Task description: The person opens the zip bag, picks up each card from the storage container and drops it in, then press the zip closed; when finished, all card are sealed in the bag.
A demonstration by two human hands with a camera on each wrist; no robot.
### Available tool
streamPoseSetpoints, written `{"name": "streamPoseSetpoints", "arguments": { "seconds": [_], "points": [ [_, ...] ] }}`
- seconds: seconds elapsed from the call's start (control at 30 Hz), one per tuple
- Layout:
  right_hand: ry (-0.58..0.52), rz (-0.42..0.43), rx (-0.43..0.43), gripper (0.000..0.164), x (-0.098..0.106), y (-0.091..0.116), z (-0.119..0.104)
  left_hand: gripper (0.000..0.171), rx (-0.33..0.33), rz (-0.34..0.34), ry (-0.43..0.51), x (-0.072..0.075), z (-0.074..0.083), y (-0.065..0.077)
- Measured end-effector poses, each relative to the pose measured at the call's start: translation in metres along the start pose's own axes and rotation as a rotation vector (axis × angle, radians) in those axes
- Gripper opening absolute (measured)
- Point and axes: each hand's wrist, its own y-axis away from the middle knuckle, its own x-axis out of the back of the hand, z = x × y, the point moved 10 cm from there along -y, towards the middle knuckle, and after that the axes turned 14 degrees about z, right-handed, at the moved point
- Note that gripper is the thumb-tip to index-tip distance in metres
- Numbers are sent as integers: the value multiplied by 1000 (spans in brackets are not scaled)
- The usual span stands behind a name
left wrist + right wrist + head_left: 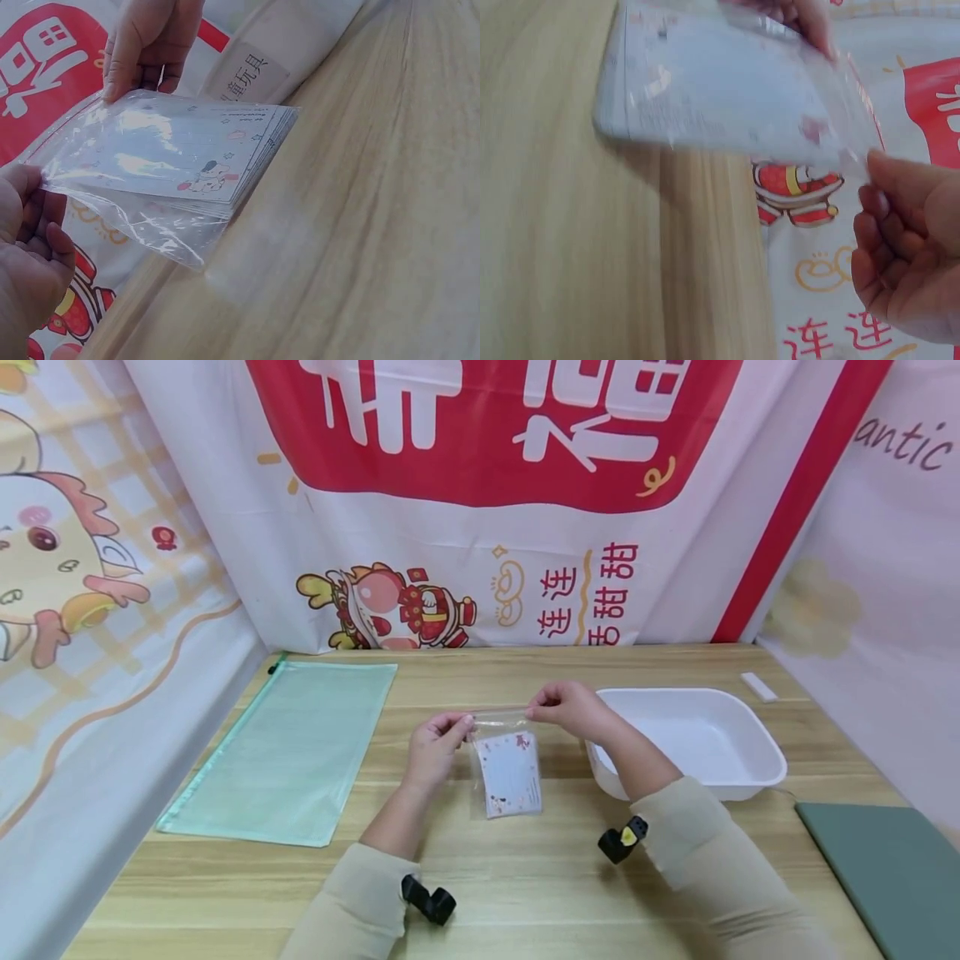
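A clear zip bag (504, 718) hangs between both hands above the table. Inside it lies a stack of printed note cards (512, 775), pale with small cartoon figures near the edges, as the left wrist view (187, 150) also shows. My left hand (435, 747) pinches the bag's upper left corner between thumb and fingers. At the upper right corner, my right hand (572, 710) pinches the bag the same way. A red line runs along the bag's top edge in both wrist views. Whether the bag's mouth is sealed cannot be made out.
On the left lies a mint-green mesh zip pouch (285, 752). A white plastic basin (690, 789) with a label stands right of the bag, close to the right forearm. Behind it is a small white block (759, 687). A dark green board (892, 868) occupies the right front.
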Motion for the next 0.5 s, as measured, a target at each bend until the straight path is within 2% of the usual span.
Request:
{"name": "streamPoseSetpoints", "arguments": {
  "seconds": [0.17,0.27,0.4,0.5],
  "points": [
    [-95,178,-84,18,-11,-5,0,18,31,70,-65,9,-6,-10],
    [-160,265,-141,17,-23,-6,8,18,56,101,-114,13,-13,-17],
    [-179,289,-234,19,-44,-7,29,18,57,99,-203,15,-24,-26],
    [-163,275,-286,21,-56,-10,48,17,2,62,-315,14,-31,-32]
  ]
}}
